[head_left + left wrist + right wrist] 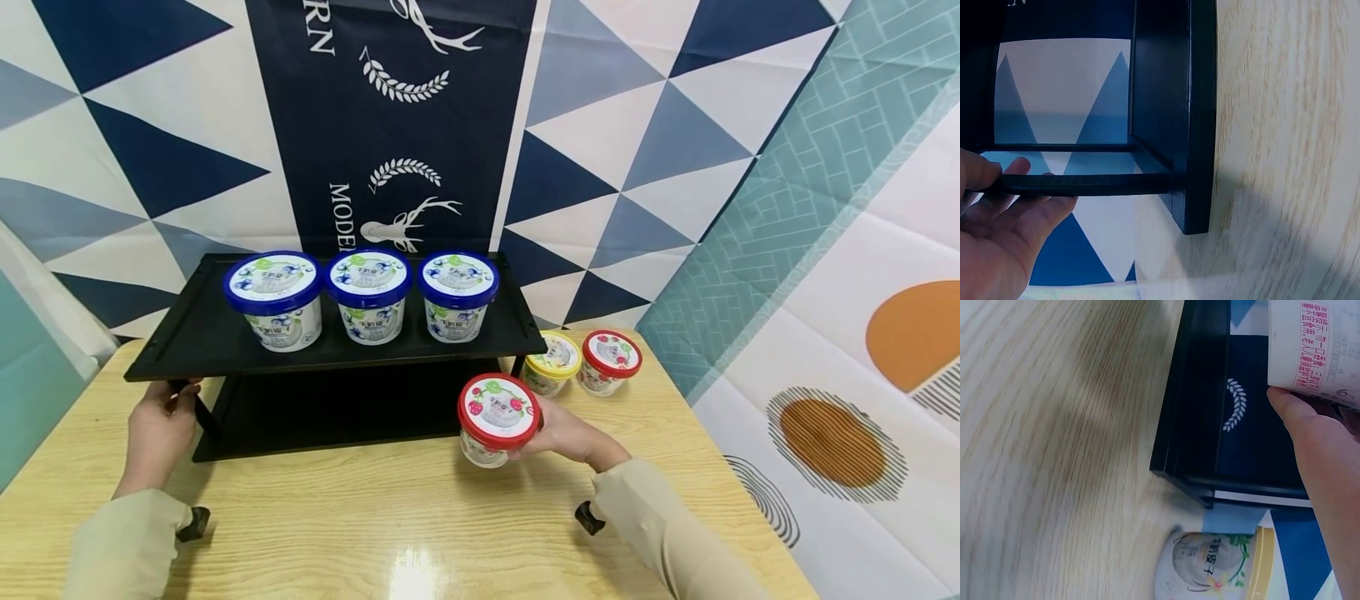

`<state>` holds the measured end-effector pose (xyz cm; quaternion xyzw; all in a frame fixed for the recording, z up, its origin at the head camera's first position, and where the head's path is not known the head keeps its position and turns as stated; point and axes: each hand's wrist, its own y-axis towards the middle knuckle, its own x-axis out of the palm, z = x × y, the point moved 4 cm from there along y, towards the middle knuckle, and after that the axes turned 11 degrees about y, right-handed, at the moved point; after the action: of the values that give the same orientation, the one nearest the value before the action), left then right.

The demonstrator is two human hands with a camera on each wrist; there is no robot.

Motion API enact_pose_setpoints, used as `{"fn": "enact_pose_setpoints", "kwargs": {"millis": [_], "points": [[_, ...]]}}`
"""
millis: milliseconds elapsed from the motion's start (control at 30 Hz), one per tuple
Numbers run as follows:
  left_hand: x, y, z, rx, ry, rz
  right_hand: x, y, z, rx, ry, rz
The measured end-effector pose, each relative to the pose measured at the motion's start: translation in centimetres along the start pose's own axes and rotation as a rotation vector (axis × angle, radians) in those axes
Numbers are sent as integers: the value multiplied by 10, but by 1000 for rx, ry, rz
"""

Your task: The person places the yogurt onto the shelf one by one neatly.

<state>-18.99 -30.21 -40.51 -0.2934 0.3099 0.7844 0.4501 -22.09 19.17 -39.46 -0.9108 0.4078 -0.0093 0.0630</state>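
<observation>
A two-tier black shelf rack (352,357) stands on the wooden table. My left hand (153,437) pinches its left front post (1097,185) between thumb and fingers, just under the top tier. In my right hand (562,433) is a white tub with a red lid (498,408), gripped from its right side. This tub is upright, in front of the right end of the lower tier (337,408). The right wrist view shows fingers at its base and red print on its wall.
Three blue-lidded tubs (367,292) stand in a row on the top tier. Right of the rack are a yellow-lidded tub (553,360) and another red-lidded tub (609,360) on the table (337,517). A patterned cloth wall (585,150) rises behind.
</observation>
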Motion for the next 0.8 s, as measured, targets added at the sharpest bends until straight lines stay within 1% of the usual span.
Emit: {"fn": "enact_pose_setpoints", "kwargs": {"millis": [300, 800], "points": [[0, 1, 2, 10, -21, 15, 6, 9, -1, -14, -19, -12], [0, 0, 1, 4, -27, 5, 14, 22, 3, -29, -10, -52]]}}
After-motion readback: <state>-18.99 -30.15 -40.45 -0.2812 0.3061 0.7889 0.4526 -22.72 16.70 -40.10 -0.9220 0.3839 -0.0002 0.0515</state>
